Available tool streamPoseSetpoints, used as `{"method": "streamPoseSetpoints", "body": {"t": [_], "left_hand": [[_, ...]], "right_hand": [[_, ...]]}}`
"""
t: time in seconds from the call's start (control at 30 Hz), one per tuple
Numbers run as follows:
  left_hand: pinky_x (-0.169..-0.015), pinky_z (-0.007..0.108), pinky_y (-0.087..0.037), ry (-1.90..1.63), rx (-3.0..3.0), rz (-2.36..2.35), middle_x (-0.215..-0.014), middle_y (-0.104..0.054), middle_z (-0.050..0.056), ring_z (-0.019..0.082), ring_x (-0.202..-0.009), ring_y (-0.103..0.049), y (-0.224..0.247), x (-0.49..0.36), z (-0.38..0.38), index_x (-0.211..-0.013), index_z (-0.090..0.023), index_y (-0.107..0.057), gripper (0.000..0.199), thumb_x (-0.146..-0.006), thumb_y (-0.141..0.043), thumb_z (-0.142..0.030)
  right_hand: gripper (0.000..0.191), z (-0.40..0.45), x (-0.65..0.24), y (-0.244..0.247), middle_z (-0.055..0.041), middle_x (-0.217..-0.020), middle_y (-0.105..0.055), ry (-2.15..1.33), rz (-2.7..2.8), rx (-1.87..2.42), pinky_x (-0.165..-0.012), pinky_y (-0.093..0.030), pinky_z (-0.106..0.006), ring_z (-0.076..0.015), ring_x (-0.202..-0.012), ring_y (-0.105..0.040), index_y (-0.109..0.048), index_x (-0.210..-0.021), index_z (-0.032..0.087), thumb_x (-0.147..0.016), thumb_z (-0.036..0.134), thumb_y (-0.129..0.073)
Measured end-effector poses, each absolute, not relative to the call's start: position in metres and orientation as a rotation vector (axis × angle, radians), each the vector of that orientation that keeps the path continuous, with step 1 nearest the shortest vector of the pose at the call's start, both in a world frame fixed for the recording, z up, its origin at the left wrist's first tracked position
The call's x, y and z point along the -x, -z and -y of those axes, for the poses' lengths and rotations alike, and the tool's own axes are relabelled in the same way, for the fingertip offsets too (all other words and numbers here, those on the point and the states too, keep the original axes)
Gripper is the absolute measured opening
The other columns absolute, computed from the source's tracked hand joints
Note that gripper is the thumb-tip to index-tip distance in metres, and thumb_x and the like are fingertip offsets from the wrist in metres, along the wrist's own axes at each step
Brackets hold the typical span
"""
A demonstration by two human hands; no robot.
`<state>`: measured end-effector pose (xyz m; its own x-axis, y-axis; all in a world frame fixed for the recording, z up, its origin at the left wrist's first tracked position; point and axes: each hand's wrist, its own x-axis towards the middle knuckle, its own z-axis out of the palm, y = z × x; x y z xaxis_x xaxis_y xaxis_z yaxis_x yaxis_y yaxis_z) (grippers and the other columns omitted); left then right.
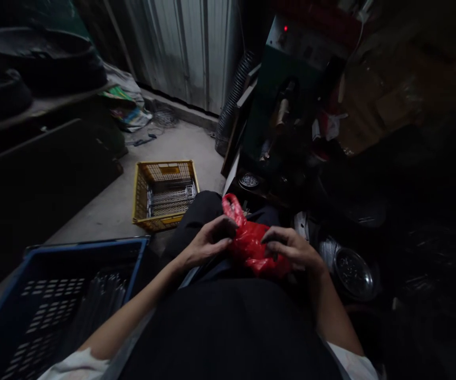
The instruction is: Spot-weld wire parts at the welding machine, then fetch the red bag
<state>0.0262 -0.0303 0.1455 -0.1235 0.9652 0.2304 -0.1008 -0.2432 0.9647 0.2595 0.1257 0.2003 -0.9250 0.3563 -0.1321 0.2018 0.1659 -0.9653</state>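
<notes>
A crumpled red plastic bag [252, 245] lies on my lap, with a looped handle sticking up at its upper left. My left hand [212, 238] is at the bag's left side, its fingertips and thumb closed on the plastic near the handle. On the right side of the bag, my right hand [287, 246] has curled fingers and thumb pinching the red plastic. What the bag contains is hidden.
A yellow crate [167, 220] with metal rods stands on the floor ahead. At lower left is a blue crate [87, 246] holding rods. A dark green machine [267, 79] with a red light rises ahead right. Round metal dishes [353, 273] of small parts sit at right.
</notes>
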Motion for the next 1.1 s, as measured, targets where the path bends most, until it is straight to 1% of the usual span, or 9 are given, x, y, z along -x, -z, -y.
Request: {"method": "streamPoseSetpoints", "body": {"t": [0.1,0.2,0.33,0.5,0.6,0.77,0.9,1.0,1.1], "left_hand": [[-0.08,0.026,-0.048,-1.383,-1.274,-1.107,-0.094,-0.061,0.005,0.017,-0.087,-0.058,-0.141,-0.019,0.048,-0.103,-0.015,-0.06,0.025,-0.085,-0.067,-0.03],[-0.08,0.028,-0.049,-1.287,-1.327,-1.263,-0.095,-0.064,0.006,0.019,-0.088,-0.06,-0.148,-0.011,0.065,-0.102,-0.014,-0.061,0.025,-0.088,-0.063,-0.035],[-0.08,0.03,-0.048,-1.155,-1.523,-1.663,-0.097,-0.068,0.007,0.021,-0.088,-0.062,-0.165,-0.019,0.069,-0.103,-0.016,-0.063,0.028,-0.09,-0.058,-0.041],[-0.062,0.027,-0.042,-0.766,-1.819,-2.067,-0.096,-0.068,0.006,0.02,-0.08,-0.062,-0.153,-0.038,0.046,-0.098,-0.02,-0.062,0.018,-0.091,-0.053,-0.035],[-0.059,0.025,-0.039,-0.896,-1.94,-2.097,-0.088,-0.063,0.005,0.016,-0.074,-0.059,-0.16,-0.023,0.041,-0.088,-0.02,-0.062,0.018,-0.094,-0.047,-0.027],[-0.065,0.025,-0.043,-1.15,-2.012,-2.124,-0.083,-0.06,0.004,0.016,-0.076,-0.057,-0.201,0.032,0.059,-0.088,-0.019,-0.064,0.018,-0.095,-0.049,-0.026],[-0.066,0.025,-0.045,-1.152,-1.886,-2.124,-0.085,-0.061,0.004,0.015,-0.075,-0.059,-0.194,0.053,0.067,-0.086,-0.018,-0.064,0.015,-0.093,-0.053,-0.024],[-0.077,0.029,-0.05,-1.113,-1.782,-2.132,-0.099,-0.065,0.007,0.018,-0.088,-0.063,-0.176,0.044,0.065,-0.103,-0.018,-0.065,0.02,-0.094,-0.052,-0.03],[-0.093,0.037,-0.049,-1.042,-1.78,-2.271,-0.123,-0.063,0.011,0.025,-0.111,-0.061,-0.169,0.025,0.051,-0.125,-0.02,-0.058,0.04,-0.091,-0.058,-0.041]], "right_hand": [[0.018,-0.139,-0.233,-0.19,-0.006,-0.101,-0.067,-1.411,2.367,0.525,-0.085,-0.049,-0.033,-0.0204,-0.092,-0.063,-0.067,-0.108,0.021,-0.094,0.029,-0.059],[0.031,-0.147,-0.194,-0.166,-0.0084,-0.117,-0.063,-1.269,2.621,0.214,-0.097,-0.044,-0.036,-0.023,-0.108,-0.059,-0.067,-0.117,0.021,-0.086,0.017,-0.065],[0.023,-0.14,-0.157,-0.139,-0.0042,-0.094,-0.067,-1.269,2.797,-0.096,-0.081,-0.046,-0.028,-0.0181,-0.086,-0.061,-0.07,-0.096,0.017,-0.08,0.005,-0.059],[0.012,-0.141,-0.162,-0.151,-0.0004,-0.077,-0.062,-1.001,2.574,0.305,-0.068,-0.039,-0.024,-0.0146,-0.071,-0.055,-0.063,-0.079,0.017,-0.081,0.008,-0.056],[0.011,-0.152,-0.176,-0.176,0.0011,-0.069,-0.058,-0.886,2.497,0.482,-0.06,-0.036,-0.024,-0.0136,-0.063,-0.051,-0.06,-0.072,0.018,-0.082,0.015,-0.057],[0.014,-0.173,-0.184,-0.199,-0.0009,-0.074,-0.063,-0.827,2.237,0.695,-0.058,-0.038,-0.025,-0.0157,-0.063,-0.054,-0.067,-0.087,0.019,-0.086,0.024,-0.054],[0.025,-0.174,-0.167,-0.18,-0.0013,-0.087,-0.069,-0.85,2.322,0.723,-0.063,-0.041,-0.025,-0.0178,-0.071,-0.06,-0.068,-0.103,0.022,-0.084,0.02,-0.051],[0.026,-0.163,-0.152,-0.162,0.0003,-0.084,-0.069,-0.842,2.511,0.745,-0.066,-0.041,-0.026,-0.0189,-0.074,-0.061,-0.067,-0.103,0.027,-0.084,0.019,-0.052],[0.019,-0.157,-0.145,-0.154,-0.001,-0.085,-0.069,-0.786,2.612,0.696,-0.066,-0.04,-0.026,-0.0194,-0.077,-0.061,-0.065,-0.097,0.026,-0.085,0.02,-0.052]]}}
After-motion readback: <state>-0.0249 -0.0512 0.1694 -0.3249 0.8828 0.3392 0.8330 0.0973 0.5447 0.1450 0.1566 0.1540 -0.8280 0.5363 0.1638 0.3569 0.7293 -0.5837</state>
